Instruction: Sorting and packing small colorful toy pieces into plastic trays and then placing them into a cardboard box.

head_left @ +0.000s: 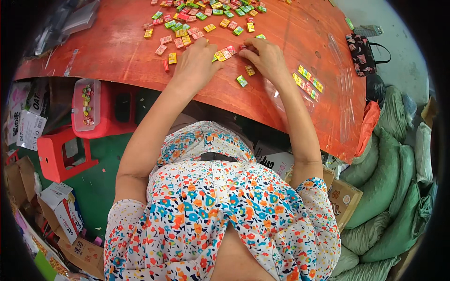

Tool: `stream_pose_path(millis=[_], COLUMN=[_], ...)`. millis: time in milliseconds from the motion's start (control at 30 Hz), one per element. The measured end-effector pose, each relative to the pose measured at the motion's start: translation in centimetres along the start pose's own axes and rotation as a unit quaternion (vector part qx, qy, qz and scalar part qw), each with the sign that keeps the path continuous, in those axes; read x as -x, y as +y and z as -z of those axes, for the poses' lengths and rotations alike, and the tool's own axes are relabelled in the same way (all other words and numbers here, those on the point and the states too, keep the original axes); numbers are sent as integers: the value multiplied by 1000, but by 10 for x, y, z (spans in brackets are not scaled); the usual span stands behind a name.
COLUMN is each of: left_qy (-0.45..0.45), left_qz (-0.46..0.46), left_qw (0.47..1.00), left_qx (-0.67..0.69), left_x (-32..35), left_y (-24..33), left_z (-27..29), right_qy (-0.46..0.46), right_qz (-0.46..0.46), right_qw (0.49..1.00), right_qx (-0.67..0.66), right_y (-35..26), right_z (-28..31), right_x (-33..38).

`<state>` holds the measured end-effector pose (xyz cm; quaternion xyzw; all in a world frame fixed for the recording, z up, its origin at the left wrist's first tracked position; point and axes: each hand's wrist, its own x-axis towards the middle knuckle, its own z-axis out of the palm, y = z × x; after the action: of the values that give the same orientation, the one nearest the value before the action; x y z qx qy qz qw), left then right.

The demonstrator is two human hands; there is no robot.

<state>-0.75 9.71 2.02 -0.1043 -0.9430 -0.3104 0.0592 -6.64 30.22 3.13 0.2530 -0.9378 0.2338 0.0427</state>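
Note:
A short row of small coloured boxes (pixel 225 54), red, yellow and green, lies on the red table between my hands. My left hand (pixel 196 64) is bent over the left end of this row, its thumb and forefinger closed about the end box; its other fingers are partly hidden. At the right end, my right hand (pixel 266 57) pinches a small red box (pixel 242 47) between thumb and forefinger. A yellow box (pixel 250 70) and a green box (pixel 241 81) lie apart below the right hand. Left of my left hand are another yellow box (pixel 172 58) and a red one on edge (pixel 166 65).
Many loose boxes (pixel 206 14) spread over the far part of the table (pixel 122 51). Clear plastic trays (pixel 307 83) holding rows of boxes lie right of my right forearm. A plastic tub (pixel 86 104) sits on a red stool at left; green sacks (pixel 382 178) are piled at right.

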Motion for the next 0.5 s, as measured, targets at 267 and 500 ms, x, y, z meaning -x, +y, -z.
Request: stream_pose_path(millis=[267,500], left_qy=[48,46], left_qz=[-28,-6], left_qw=[998,999], left_qx=[-10,-5], left_x=[-2,19], left_y=[3,-5], left_z=[-10,3], right_qy=[15,21], right_qz=[38,238], right_qw=[998,970], right_qx=[-53,49], right_y=[-1,-21], right_z=[4,-15], right_x=[8,-7])
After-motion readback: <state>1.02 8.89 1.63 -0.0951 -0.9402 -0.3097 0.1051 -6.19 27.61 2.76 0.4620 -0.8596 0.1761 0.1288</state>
